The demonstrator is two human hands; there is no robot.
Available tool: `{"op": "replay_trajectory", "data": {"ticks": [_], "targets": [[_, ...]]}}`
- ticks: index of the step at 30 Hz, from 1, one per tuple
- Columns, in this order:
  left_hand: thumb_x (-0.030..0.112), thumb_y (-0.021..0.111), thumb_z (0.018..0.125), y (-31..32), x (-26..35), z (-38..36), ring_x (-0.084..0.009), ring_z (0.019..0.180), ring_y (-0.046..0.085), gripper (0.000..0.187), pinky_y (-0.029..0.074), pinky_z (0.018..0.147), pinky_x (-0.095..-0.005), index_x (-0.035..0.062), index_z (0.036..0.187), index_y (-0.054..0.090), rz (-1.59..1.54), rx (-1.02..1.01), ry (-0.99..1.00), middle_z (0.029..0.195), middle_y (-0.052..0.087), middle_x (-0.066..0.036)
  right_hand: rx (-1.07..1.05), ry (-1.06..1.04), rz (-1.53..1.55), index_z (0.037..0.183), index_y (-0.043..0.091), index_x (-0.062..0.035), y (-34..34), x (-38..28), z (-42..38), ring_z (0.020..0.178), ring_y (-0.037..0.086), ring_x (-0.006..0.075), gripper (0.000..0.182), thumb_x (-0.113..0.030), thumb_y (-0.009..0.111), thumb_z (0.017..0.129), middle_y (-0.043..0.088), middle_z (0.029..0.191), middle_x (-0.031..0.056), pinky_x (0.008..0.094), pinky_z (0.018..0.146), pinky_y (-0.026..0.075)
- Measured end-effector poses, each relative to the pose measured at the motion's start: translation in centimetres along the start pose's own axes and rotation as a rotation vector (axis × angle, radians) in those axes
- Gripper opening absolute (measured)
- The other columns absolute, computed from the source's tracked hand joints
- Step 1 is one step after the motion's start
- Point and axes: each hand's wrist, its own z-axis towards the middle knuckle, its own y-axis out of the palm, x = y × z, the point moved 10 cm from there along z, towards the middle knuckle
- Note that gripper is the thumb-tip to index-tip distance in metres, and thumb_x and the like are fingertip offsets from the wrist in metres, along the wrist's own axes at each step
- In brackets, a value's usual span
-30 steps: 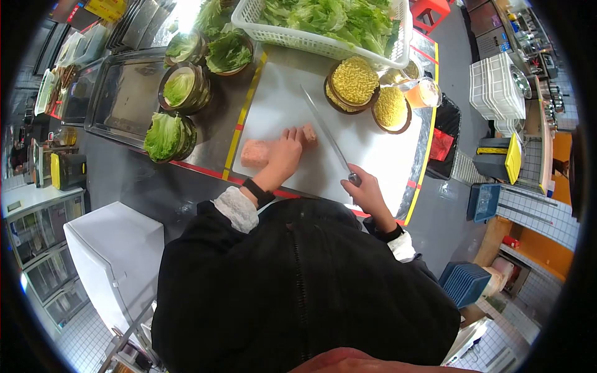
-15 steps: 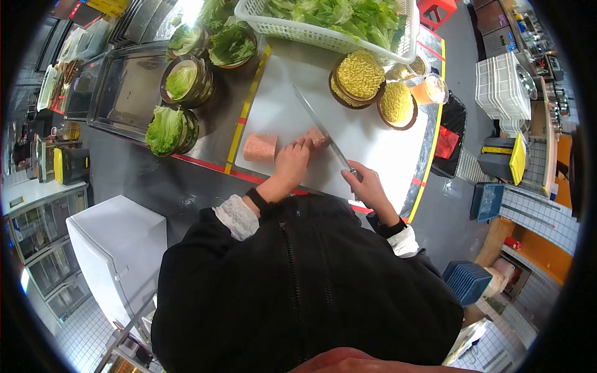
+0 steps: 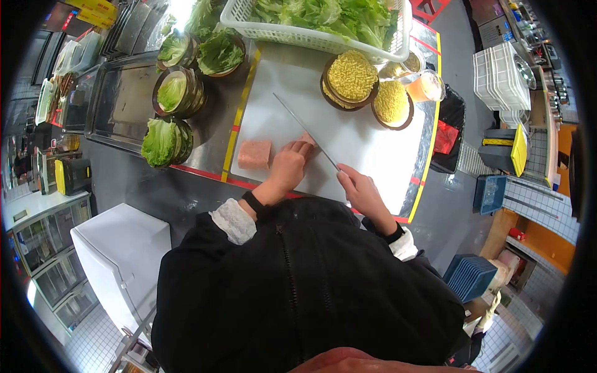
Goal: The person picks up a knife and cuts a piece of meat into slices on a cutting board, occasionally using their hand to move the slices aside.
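My left hand (image 3: 288, 169) has its fingers curled over a pink piece of luncheon meat (image 3: 308, 138), most of which they hide. The handle of a long kitchen knife (image 3: 303, 127) is wrapped in my right hand (image 3: 362, 191). Its thin blade slants up and left across the white cutting board (image 3: 261, 115), passing right beside the held meat and my left fingertips. A larger block of luncheon meat (image 3: 254, 155) lies on the board just left of my left hand.
Bowls of yellow noodles (image 3: 352, 75) stand at the board's far right, near a jar of orange liquid (image 3: 426, 86). Behind them is a white basket (image 3: 298, 32) of lettuce. Bowls of lettuce (image 3: 160, 142) and a metal tray (image 3: 124, 102) sit on the left.
The knife blade now shows narrower, with its tip farther left and its handle slightly nearer my left hand. My left hand still covers the small meat piece; the whole view has shifted slightly.
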Motion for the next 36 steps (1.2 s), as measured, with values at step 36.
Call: {"op": "replay_trajectory", "data": {"ticks": [36], "targets": [[0.01,0.065,0.084,0.5,-0.2,1.4,-0.0357,0.095,0.063,0.034,0.054,0.077,-0.0432,0.0152,0.118,0.064,-0.098,-0.025,-0.085,0.112,0.064,-0.013,-0.08,-0.034,-0.036,0.122,0.06,-0.0054,-1.2,-0.4,1.0,0.077,0.064,0.0435,0.04,-0.035,0.052,0.098,0.065,0.078,0.0238,0.0453,0.069,0.049]]}}
